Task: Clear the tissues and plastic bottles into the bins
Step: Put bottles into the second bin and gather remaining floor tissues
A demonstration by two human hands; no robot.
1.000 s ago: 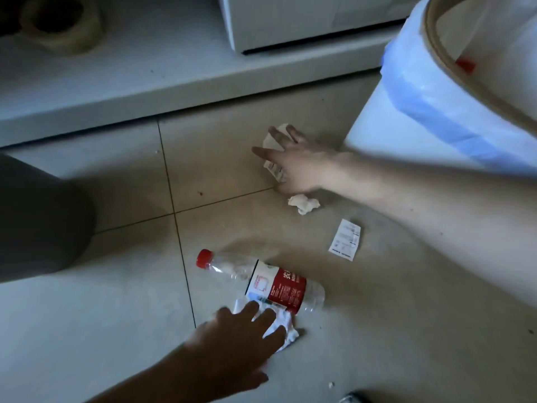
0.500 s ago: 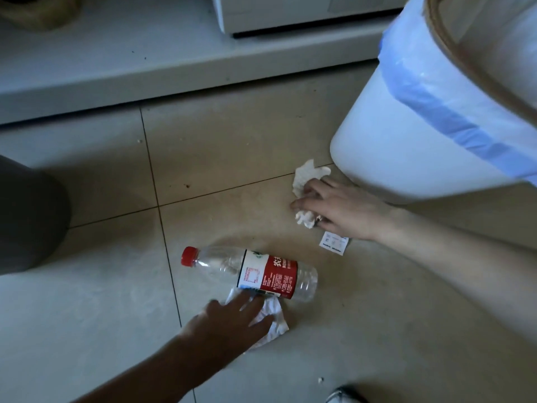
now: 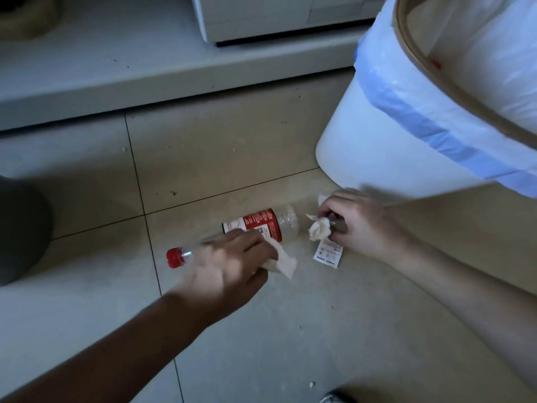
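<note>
On the tiled floor (image 3: 232,146), beside the white bin (image 3: 377,141) with its blue-edged liner bag (image 3: 436,123), a clear plastic bottle (image 3: 261,225) with a red label and red cap (image 3: 173,257) lies on its side. The left hand (image 3: 229,266) covers the bottle's middle from the near side, its fingers closed on a white tissue (image 3: 283,263) that hangs out below them. The right hand (image 3: 357,225), just in front of the bin's base, pinches a crumpled tissue wad (image 3: 319,229) at the bottle's bottom end. A small printed paper slip (image 3: 327,254) lies flat just below this wad. A low white ledge (image 3: 145,68) runs behind, with a white appliance (image 3: 261,16) on it. A dark rounded object (image 3: 20,228) stands at the left edge. Compared with half a second ago, the left hand has gathered its tissue up from the floor, and the bottle lies at a different angle, its cap nearer to the camera.
</note>
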